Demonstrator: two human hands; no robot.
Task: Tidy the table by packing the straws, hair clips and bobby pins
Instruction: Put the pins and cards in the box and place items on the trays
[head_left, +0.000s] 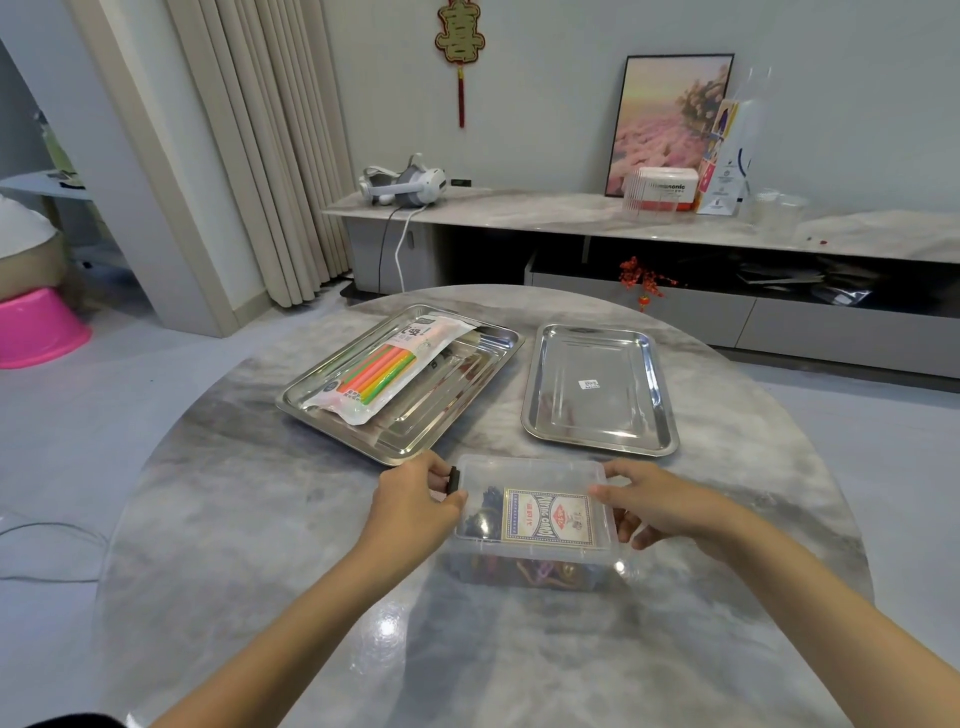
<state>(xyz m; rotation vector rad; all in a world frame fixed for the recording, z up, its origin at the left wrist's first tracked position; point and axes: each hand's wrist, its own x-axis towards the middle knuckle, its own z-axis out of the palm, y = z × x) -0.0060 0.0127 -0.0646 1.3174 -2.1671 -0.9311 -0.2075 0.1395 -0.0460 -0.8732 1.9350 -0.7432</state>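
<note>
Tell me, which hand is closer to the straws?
Left. The left hand holds the box at its left end, near the tray with the straws. The right hand holds its right end, farther off, by the empty tray.

A home living room is indicated: beyond the marble table (260, 493), curtains (260, 130), a low console (519, 210) and a framed picture (670, 119) are seen.

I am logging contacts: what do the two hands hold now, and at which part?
Both hold the clear plastic box. The left hand grips its left end at the black latch; the right hand grips its right end.
</note>
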